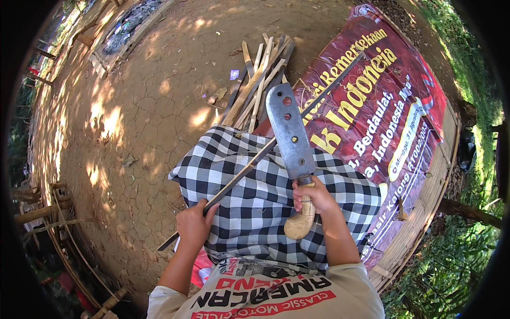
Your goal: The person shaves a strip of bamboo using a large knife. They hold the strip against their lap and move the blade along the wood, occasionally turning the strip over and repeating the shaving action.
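Observation:
My right hand is closed round the curved wooden handle of a broad cleaver, whose grey blade has several holes and points away from me. A long thin strip, apparently split bamboo, slants from low left to far right and passes behind the blade. Whether blade and strip touch I cannot tell. My left hand grips the strip near its lower end. Beneath both hands a black-and-white checked cloth covers my lap.
Beyond the cloth lies a heap of split strips on cracked, dry ground. A dark red printed banner spreads over a slatted bamboo platform at right. Ash and litter lie at the far left.

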Available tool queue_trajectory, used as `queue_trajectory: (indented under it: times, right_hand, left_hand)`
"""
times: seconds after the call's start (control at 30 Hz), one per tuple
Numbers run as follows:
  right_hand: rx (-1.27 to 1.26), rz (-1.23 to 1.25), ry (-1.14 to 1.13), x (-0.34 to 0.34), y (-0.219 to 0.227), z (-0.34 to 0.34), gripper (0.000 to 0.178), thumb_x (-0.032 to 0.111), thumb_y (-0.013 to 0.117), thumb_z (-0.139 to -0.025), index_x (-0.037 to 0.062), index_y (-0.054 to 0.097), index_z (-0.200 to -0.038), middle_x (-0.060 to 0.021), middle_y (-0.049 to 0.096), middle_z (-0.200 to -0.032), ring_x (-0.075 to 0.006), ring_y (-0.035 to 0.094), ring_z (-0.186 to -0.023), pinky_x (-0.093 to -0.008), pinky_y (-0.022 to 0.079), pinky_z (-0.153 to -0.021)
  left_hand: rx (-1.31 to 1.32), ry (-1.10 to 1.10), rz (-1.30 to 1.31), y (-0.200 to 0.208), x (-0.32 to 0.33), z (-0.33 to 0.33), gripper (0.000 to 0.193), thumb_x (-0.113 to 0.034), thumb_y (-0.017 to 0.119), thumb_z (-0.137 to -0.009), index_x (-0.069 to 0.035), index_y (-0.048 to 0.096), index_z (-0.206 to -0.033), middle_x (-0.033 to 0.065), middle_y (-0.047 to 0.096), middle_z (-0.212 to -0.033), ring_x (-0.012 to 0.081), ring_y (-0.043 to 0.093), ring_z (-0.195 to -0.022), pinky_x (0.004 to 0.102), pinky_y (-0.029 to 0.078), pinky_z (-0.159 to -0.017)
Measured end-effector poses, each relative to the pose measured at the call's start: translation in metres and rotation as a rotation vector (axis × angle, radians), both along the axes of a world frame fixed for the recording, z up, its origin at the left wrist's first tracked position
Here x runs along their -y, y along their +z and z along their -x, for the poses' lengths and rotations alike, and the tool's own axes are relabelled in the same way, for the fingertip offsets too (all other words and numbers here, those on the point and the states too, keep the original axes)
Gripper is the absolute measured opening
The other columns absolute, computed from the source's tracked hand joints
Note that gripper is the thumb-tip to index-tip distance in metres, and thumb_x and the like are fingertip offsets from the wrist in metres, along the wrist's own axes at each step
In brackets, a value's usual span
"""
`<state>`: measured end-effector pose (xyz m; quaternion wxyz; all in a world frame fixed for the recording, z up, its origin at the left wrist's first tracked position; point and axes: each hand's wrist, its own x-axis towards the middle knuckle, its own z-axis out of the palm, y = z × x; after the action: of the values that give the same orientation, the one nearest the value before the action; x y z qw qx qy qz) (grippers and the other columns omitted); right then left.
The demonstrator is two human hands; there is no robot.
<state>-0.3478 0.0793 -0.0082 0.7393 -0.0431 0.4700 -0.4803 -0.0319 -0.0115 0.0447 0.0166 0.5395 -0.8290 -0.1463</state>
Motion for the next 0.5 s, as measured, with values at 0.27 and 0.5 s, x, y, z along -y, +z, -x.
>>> queue_trajectory:
  times: [0.27,0.5]
  right_hand:
    - [-0.290,0.073,-0.059,0.000,0.010,-0.007,0.013,0.000,0.066,-0.079,0.0002,0.055,-0.086,-0.0070,0.056,-0.065,-0.0178,0.058,-0.052,-0.0319,0.049,-0.050]
    - [-0.484,0.120,-0.156,-0.010,0.031,-0.004,0.011,-0.001,0.067,-0.081,-0.0001,0.056,-0.085,-0.0050,0.058,-0.067,-0.0140,0.059,-0.054,-0.0294,0.047,-0.051]
  left_hand:
    - [-0.058,0.036,0.009,0.004,-0.008,0.002,0.026,-0.029,0.069,-0.086,-0.005,0.062,-0.079,0.0155,0.060,-0.061,0.0353,0.060,-0.056,0.0440,0.045,-0.052]
    - [-0.225,0.160,-0.010,0.001,-0.023,-0.008,0.020,-0.021,0.069,-0.085,-0.005,0.059,-0.080,0.0171,0.059,-0.065,0.0375,0.060,-0.059,0.0426,0.045,-0.054]
